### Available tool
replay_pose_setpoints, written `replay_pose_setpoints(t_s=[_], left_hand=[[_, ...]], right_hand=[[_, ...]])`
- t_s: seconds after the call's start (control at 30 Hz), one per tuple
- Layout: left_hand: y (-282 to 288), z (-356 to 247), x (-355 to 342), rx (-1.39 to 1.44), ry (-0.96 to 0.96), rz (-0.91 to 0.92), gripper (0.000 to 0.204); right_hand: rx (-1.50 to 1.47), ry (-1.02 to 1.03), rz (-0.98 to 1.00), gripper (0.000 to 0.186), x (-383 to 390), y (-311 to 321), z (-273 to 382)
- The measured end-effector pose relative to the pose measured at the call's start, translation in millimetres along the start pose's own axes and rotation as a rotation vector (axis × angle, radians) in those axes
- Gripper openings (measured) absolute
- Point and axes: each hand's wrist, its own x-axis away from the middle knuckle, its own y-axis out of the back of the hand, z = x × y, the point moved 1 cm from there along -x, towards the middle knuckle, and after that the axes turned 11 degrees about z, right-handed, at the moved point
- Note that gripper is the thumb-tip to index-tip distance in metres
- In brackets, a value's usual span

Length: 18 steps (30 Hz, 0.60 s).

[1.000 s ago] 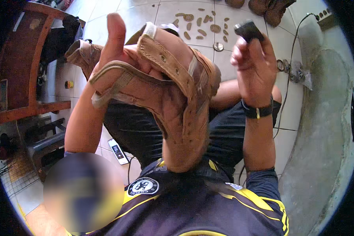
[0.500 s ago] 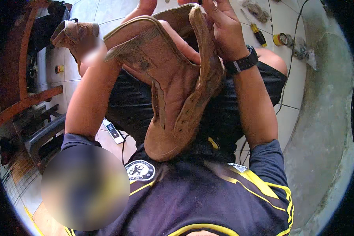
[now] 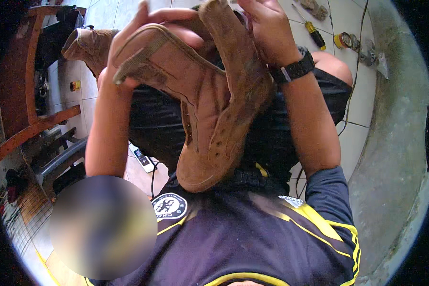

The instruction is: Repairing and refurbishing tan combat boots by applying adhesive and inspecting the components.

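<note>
A worn brown lace-up boot (image 3: 209, 119) without laces lies tilted over my lap, its rounded toe towards my chest and its shaft opening away from me. My left hand (image 3: 131, 27) is wrapped round the left flap of the shaft, with fingers reaching over into the opening; it is slightly blurred. On the other side my right hand (image 3: 274, 35) grips the upper right part of the shaft beside the raised flap. Its fingertips are cut off by the top edge of the picture. A black watch (image 3: 298, 64) is on my right wrist.
To the far left stands a second brown boot (image 3: 96, 45), near a small tin (image 3: 75, 86) and wooden furniture (image 3: 43, 126). At right are a screwdriver (image 3: 313, 34), a round tin (image 3: 342, 40), a plastic bag (image 3: 374, 59) and a concrete ledge (image 3: 395, 138). A white device (image 3: 142, 158) lies beside my legs.
My left hand has shifted, its fingers drawn back from deeper inside the shaft. The left flap has tipped down and left, and the right flap has swung leftward, narrowing the opening.
</note>
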Motion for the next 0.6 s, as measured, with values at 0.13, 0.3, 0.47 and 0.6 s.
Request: replay_pose_setpoints(t_s=[0.13, 0.3, 0.47, 0.6], left_hand=[[-24, 51, 68, -0.430, -0.645, -0.942, 0.039], [-97, 159, 93, -0.287, -0.024, -0.658, 0.118], [-96, 122, 77, -0.353, 0.204, -0.432, 0.146], [-89, 108, 90, -0.195, 0.161, -0.471, 0.142]], right_hand=[[-0.036, 0.150, -0.014, 0.026, 3, 36, -22], [-0.265, 0.022, -0.015, 0.022, 8, 31, -27], [-0.073, -0.062, -0.252, 0.017, -12, 24, -36], [0.321, -0.064, -0.252, 0.020, -38, 59, -29]])
